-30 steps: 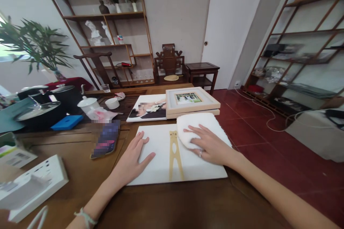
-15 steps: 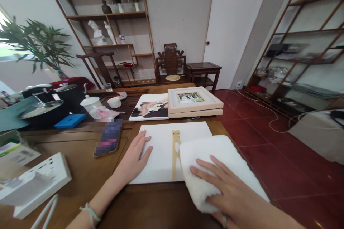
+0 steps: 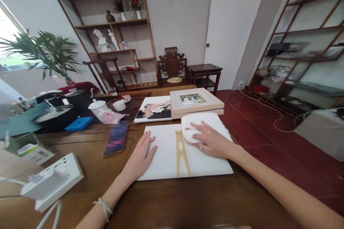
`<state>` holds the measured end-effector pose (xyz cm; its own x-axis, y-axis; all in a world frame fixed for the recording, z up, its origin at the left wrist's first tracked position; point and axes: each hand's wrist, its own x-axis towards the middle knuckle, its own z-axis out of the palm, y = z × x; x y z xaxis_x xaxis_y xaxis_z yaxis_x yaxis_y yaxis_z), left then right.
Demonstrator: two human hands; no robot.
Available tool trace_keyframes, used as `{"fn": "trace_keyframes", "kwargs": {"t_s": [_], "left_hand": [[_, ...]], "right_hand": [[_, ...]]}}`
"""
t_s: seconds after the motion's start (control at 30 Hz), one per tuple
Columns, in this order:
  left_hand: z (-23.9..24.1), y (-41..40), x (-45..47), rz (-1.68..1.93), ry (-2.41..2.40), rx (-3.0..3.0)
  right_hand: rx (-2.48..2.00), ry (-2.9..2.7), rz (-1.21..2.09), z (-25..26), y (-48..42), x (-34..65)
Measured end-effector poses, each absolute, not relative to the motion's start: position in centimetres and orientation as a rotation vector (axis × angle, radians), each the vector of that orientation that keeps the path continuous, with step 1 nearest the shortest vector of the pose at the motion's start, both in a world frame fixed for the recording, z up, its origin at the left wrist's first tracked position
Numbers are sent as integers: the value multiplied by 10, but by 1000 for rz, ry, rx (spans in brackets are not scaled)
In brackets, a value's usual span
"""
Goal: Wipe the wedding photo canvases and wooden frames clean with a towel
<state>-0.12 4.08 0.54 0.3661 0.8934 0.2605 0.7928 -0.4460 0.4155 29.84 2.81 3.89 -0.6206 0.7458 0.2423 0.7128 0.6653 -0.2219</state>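
Note:
A white board (image 3: 166, 157) with a tan wooden stand piece (image 3: 181, 150) on it lies flat on the wooden table (image 3: 174, 204). My left hand (image 3: 141, 154) rests flat on the board's left edge, fingers stretched out. My right hand (image 3: 211, 139) presses down on a folded white cloth (image 3: 199, 125) at the board's far right corner, fingers spread over it.
Behind the board lie a photo print (image 3: 154, 109) and stacked picture frames (image 3: 196, 102). A phone (image 3: 115, 139) lies to the left, with a white power strip (image 3: 53, 179), pots (image 3: 56, 112), a teapot (image 3: 98, 105) and a blue pad (image 3: 79, 123) further left. Shelves, a chair and red floor lie beyond.
My right hand slid the cloth toward me to the board's near right corner, then back to the far right corner. My left hand stayed flat on the board.

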Motion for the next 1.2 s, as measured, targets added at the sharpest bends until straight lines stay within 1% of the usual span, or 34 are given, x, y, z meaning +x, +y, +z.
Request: {"fn": "trace_keyframes", "kwargs": {"t_s": [0.23, 0.33, 0.47, 0.7, 0.83, 1.03, 1.2], "left_hand": [[5, 41, 2, 649, 1544, 2366], [5, 40, 2, 645, 1548, 2380], [5, 41, 0, 633, 1532, 2410], [6, 41, 0, 621, 1536, 2414], [7, 38, 2, 616, 1547, 2400], [7, 36, 3, 638, 1563, 2380], [6, 37, 3, 617, 1570, 2384]], "right_hand": [[-1069, -2738, 244, 44, -56, 293], [-1030, -2779, 287, 46, -74, 295], [-1063, -2702, 245, 42, -53, 303], [-1152, -2574, 108, 36, 30, 302], [-1173, -2525, 101, 37, 39, 301], [-1199, -2582, 256, 41, -30, 298], [-1104, -2737, 317, 47, -83, 292]]}}
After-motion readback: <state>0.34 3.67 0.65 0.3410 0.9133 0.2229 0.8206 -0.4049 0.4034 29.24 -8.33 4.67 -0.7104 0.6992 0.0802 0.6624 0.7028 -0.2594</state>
